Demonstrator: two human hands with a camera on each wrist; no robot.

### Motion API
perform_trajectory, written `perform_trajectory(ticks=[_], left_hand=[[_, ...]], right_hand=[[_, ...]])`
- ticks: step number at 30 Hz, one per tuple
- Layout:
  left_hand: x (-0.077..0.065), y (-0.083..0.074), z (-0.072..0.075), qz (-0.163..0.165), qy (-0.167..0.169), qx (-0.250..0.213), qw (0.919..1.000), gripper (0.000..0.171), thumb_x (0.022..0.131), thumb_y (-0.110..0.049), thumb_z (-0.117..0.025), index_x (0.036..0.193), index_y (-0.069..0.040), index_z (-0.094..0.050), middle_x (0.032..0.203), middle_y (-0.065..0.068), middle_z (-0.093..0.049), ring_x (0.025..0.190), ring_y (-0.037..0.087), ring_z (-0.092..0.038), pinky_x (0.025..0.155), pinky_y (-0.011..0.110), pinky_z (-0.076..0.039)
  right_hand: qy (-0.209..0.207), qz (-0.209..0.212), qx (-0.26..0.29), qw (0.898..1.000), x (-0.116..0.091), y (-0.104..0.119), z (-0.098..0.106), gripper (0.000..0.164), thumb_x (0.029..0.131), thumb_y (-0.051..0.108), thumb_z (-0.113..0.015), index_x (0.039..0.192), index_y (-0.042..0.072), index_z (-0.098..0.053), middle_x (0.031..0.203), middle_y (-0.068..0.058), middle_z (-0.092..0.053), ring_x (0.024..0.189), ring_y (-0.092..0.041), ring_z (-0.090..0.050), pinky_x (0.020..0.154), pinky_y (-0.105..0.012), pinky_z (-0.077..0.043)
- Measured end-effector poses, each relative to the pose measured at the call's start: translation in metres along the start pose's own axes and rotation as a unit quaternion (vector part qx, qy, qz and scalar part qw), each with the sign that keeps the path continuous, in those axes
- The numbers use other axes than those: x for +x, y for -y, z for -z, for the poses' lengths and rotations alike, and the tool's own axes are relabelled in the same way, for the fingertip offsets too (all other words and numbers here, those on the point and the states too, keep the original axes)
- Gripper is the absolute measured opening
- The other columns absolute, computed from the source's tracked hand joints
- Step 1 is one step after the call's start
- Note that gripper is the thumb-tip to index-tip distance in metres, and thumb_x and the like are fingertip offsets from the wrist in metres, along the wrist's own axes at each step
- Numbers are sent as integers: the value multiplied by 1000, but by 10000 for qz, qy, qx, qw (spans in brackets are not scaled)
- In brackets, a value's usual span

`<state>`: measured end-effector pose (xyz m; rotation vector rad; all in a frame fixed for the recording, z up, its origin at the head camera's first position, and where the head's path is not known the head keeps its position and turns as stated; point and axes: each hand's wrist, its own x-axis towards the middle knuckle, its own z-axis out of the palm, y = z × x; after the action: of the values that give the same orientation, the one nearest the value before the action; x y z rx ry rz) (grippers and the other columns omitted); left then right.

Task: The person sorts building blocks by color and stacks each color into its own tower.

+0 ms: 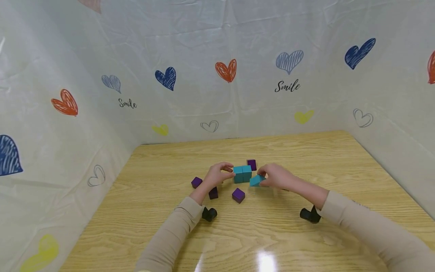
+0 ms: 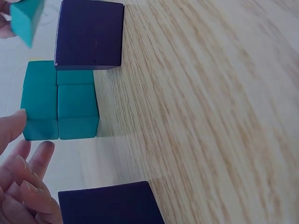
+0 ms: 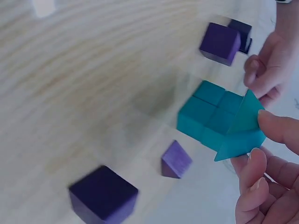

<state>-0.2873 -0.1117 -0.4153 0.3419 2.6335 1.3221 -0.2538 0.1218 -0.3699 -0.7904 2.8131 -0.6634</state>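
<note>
On my head feed, the person's right hand [image 1: 276, 176] pinches a smooth teal triangular prism [image 1: 257, 181] between thumb and fingers, just beside the right side of a compact block of teal cubes [image 1: 242, 174] standing on the pale wood-grain table [image 1: 153, 223]. The left hand [image 1: 217, 174] is at the block's opposite side, grasping nothing, its fingers loosely spread. From up there I read mainly two teal tops side by side; my right wrist feed looks down on it and shows the seams dividing it into more cells. That same feed has the prism overlapping the cubes, so contact is hard to judge, but my left wrist feed shows a gap between them. The left wrist feed also gives me the left thumb against the edge of the teal cubes, the other fingertips close by. A small purple triangular prism [image 3: 177, 161] reads clearly only on my right wrist feed, near a dark purple cube [image 3: 103, 193]; I cannot match it for certain to a piece overhead. The head feed alone takes in both beige sleeves [image 1: 173, 230] and the white sheet [image 1: 190, 49] printed with hearts.
</note>
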Motion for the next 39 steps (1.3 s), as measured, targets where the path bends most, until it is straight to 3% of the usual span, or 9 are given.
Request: perform_trajectory(ticks=[8, 14, 19, 27, 39], left_hand=[[0, 0, 1, 9, 17, 1, 10000, 32, 86, -23, -65, 115, -11, -60, 108, 8, -64, 92, 21, -58, 64, 28, -49], [2, 1, 0, 79, 48, -20, 10000, 32, 86, -25, -65, 114, -12, -60, 107, 7, -64, 89, 19, -59, 63, 28, -49], [6, 4, -1, 158, 91, 17, 9998, 32, 85, -26, -66, 114, -14, -60, 106, 5, -64, 87, 17, -58, 62, 28, -48], [7, 4, -1, 188, 95, 38, 9998, 31, 85, -25, -66, 114, -15, -60, 106, 5, -64, 86, 17, -58, 62, 27, -48], [7, 5, 0, 177, 109, -63, 9998, 34, 84, -24, -67, 115, -14, -59, 107, 6, -64, 87, 18, -59, 63, 29, -49]], right_hand=[[-117, 237, -248, 9993, 15, 14, 16, 34, 79, 14, -70, 107, -5, -64, 98, -14, -65, 90, -28, -61, 74, -35, -50], [-216, 306, -287, 9989, 30, 17, 15, 33, 82, 15, -67, 110, -3, -63, 97, -12, -64, 85, -23, -59, 70, -33, -47], [-293, 347, -329, 9984, 40, 18, 15, 35, 83, 15, -67, 111, -3, -62, 101, -14, -65, 88, -24, -60, 74, -34, -49], [-140, 500, -450, 9976, 53, 18, 11, 34, 82, 13, -68, 111, -3, -63, 101, -14, -66, 90, -25, -61, 76, -35, -49], [24, 382, -358, 9986, 60, 15, 7, 36, 82, 13, -67, 114, -3, -61, 103, -14, -65, 90, -25, -60, 76, -35, -49]])
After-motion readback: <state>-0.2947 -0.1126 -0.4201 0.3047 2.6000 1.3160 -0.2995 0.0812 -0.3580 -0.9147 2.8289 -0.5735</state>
